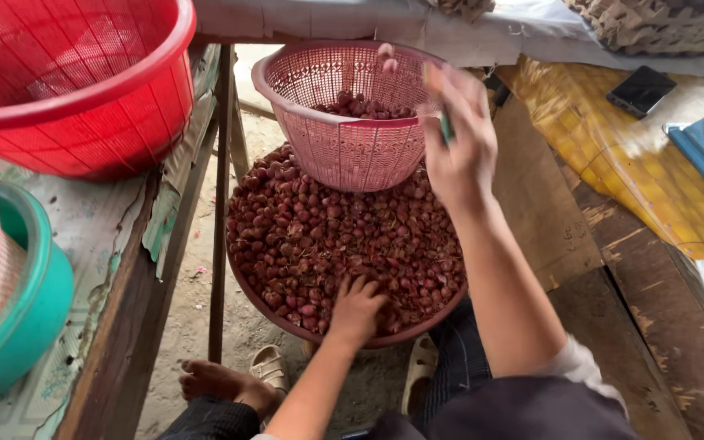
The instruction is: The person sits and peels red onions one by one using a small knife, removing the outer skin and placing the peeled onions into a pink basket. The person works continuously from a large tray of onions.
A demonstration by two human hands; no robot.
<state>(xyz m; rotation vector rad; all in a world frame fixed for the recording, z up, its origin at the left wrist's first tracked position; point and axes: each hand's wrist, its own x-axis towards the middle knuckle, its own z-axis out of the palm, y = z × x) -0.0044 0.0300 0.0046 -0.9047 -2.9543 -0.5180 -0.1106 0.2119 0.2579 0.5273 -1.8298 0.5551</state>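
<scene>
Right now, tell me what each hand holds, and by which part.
Right hand holds a thin green-handled tool by its handle, blurred. Left hand rests in the shallots; its grip cannot be told.

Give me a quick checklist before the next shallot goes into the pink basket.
1. Left hand resting in the shallots of the big basin: ok.
2. Left fingers closed on a shallot: cannot tell, the fingers dig into the pile.
3. Right hand raised beside the pink basket rim: ok.
4. Right hand grips a thin green-handled tool; what kind: cannot tell, blurred.
5. Pink basket has room, only a shallow layer inside: ok.
6. Basket sits steady on the pile: cannot tell.
</scene>
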